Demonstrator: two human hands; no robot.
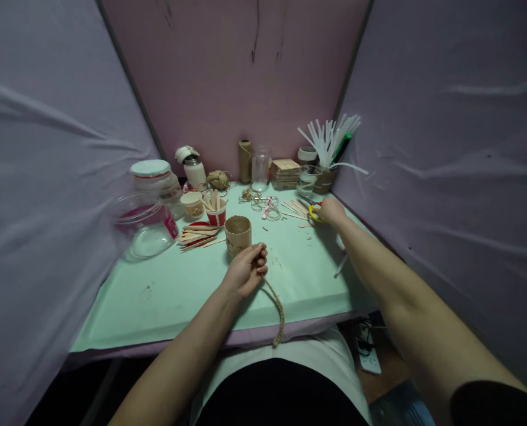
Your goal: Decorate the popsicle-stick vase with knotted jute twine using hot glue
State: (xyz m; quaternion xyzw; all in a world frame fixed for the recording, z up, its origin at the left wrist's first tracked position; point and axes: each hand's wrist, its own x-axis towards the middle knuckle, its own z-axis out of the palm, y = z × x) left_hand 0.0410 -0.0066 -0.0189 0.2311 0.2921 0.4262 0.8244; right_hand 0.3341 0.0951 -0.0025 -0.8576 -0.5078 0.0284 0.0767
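Note:
My left hand (248, 269) is closed in a pinch on a braided twine cord (280, 307), whose free end hangs over the table's front edge toward my lap. Just behind that hand stands a small round cup (238, 234) with a ribbed, wooden-looking wall. Over on the right, my right hand (332, 211) has its fingers at the yellow and red handles of a pair of scissors (315, 213). The blades point away to the left, beside a fan of thin wooden sticks (295, 208). Most of the right fingertips are hidden behind the hand.
Clear jars (150, 236) stand at the left. Craft sticks (199, 235) lie near a red paper cup (216, 214). Along the back are a twine ball (219, 180), a twine spool (244, 161), stacked wooden squares (285, 173) and white glue sticks (328, 139). Fabric walls enclose the table.

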